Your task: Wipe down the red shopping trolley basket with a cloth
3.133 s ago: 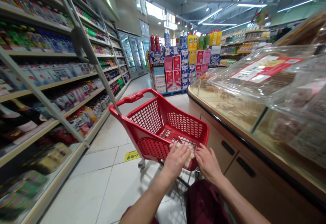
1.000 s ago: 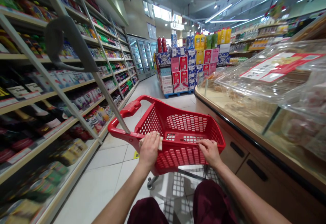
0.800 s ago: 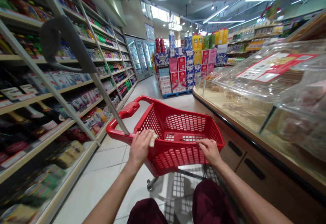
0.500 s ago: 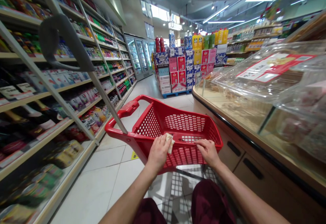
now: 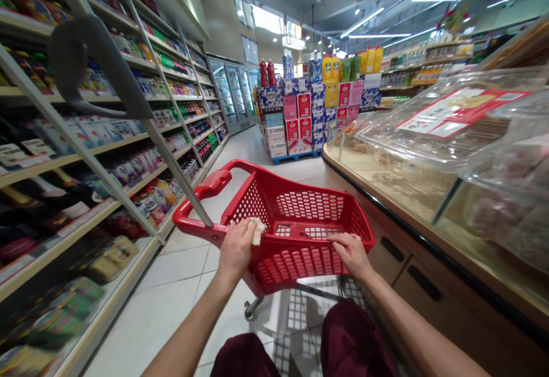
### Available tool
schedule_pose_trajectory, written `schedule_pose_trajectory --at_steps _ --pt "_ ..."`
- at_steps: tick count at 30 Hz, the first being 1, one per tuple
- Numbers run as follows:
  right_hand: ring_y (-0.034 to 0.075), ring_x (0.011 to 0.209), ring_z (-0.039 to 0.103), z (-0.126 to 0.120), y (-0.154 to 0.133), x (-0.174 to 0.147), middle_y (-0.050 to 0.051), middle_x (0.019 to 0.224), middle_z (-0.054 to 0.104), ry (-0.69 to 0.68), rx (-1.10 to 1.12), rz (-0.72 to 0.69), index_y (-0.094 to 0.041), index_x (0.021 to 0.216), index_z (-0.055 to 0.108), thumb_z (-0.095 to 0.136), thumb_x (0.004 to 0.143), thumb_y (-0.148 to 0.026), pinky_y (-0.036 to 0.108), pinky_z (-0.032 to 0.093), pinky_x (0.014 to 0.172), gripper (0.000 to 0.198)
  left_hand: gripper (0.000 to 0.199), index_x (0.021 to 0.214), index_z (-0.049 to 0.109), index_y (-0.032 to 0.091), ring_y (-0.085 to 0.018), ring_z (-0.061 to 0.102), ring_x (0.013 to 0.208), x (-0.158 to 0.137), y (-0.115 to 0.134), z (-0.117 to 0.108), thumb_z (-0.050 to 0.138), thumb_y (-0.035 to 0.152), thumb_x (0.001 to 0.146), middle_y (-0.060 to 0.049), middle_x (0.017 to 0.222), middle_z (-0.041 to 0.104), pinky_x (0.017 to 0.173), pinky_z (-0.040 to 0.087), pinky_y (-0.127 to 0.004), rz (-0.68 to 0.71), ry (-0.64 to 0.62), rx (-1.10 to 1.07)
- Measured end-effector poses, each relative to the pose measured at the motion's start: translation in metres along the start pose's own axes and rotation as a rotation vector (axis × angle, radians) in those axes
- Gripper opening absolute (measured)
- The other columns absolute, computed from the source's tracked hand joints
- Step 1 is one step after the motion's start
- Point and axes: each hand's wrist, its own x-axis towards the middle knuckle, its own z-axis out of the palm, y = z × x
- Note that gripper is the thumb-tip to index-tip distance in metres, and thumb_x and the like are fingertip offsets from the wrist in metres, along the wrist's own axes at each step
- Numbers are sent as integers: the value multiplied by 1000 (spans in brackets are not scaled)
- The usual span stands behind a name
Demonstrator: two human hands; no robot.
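A red plastic shopping cart (image 5: 309, 197) with perforated sides stands before me, its handle end to the left. In my left hand (image 5: 235, 248) is a crumpled off-white cloth (image 5: 257, 230), pressed against the near rim close to the handle end. Farther right along that same rim, my right hand (image 5: 351, 251) is closed over the edge, fingers on top. The basket's perforated floor shows, with nothing lying on it. From the handle end a metal pole (image 5: 174, 165) leans up to the left and carries a grey plastic loop (image 5: 115, 65).
Shelves of bottles and packs (image 5: 141, 119) line the left side. To my right stands a display counter (image 5: 338, 162) with clear plastic food boxes (image 5: 437, 125). Ahead are stacked drink cartons (image 5: 300, 114) on a blue pallet (image 5: 295, 157), and glass-door fridges (image 5: 231, 91) behind.
My left hand has slid left along the cart's near rim with the cloth, toward the handle end. My right hand keeps its place on the rim.
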Motion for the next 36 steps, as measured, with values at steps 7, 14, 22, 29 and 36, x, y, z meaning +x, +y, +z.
schedule_pose_trajectory --at_steps 7,14,22,29,36 --pt "17 74 59 0 -2 2 4 75 67 130 -140 43 -20 71 65 39 79 -29 35 35 78 29 39 111 52 16 -19 54 98 9 12 -7 35 9 77 -10 109 60 88 40 -35 -51 -110 -100" --pt "19 117 41 58 -93 -9 9 130 43 91 80 -137 -19 129 35 37 84 -30 34 37 93 46 42 120 41 9 -16 57 85 22 60 6 36 12 78 -10 100 63 80 45 -30 -180 -212 -321" --pt "22 110 45 77 -119 18 7 120 49 70 62 -107 -23 98 57 48 74 -16 39 37 91 26 38 111 50 19 -23 47 109 8 -2 -24 48 21 73 -9 113 58 96 30 -45 86 -213 -163" --pt "19 97 50 98 -131 29 6 106 57 63 95 -172 -20 75 57 53 73 -17 35 41 84 5 20 78 61 20 -18 57 74 17 -16 -31 43 28 81 -2 77 67 73 38 -34 7 -211 -30" --pt "17 102 50 60 -51 6 7 108 56 179 -2 -260 -22 104 56 39 81 -9 35 42 87 31 17 85 61 20 -16 57 76 6 -9 -27 46 27 80 -1 85 68 76 36 -33 12 -44 -78"
